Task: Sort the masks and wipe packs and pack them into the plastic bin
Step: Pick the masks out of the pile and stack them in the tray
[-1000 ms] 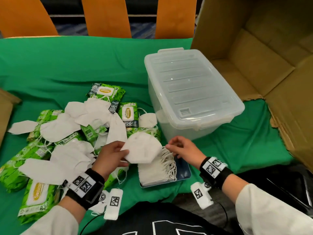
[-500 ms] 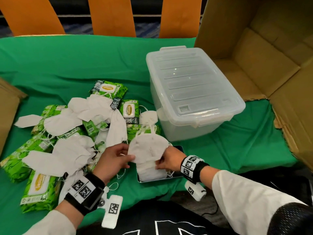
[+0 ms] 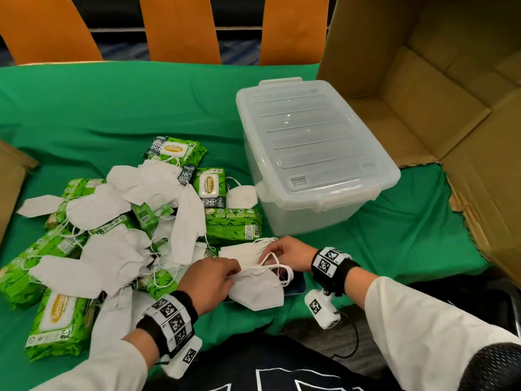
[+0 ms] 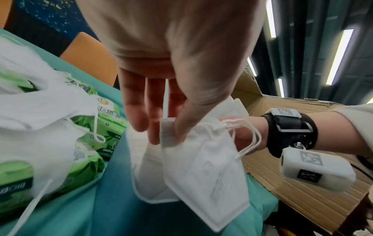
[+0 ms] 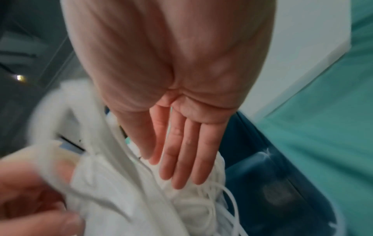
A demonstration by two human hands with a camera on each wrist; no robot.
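Observation:
My left hand pinches a corner of a white folded mask between thumb and fingers; the mask hangs over the near end of a dark blue tray. My right hand presses straight fingers against a stack of masks leaning at the tray's far side, with ear loops draped over the hand. Loose masks and green wipe packs lie heaped to the left. The clear plastic bin stands behind the tray with its lid on.
A large open cardboard box fills the right side, its flap along the table's right edge. Another cardboard edge sits at far left. Orange chair backs line the far side of the green cloth.
My left hand lowered the mask from above the stack to the tray's near end. My right hand shifted to the far side, and the stack now leans back against it.

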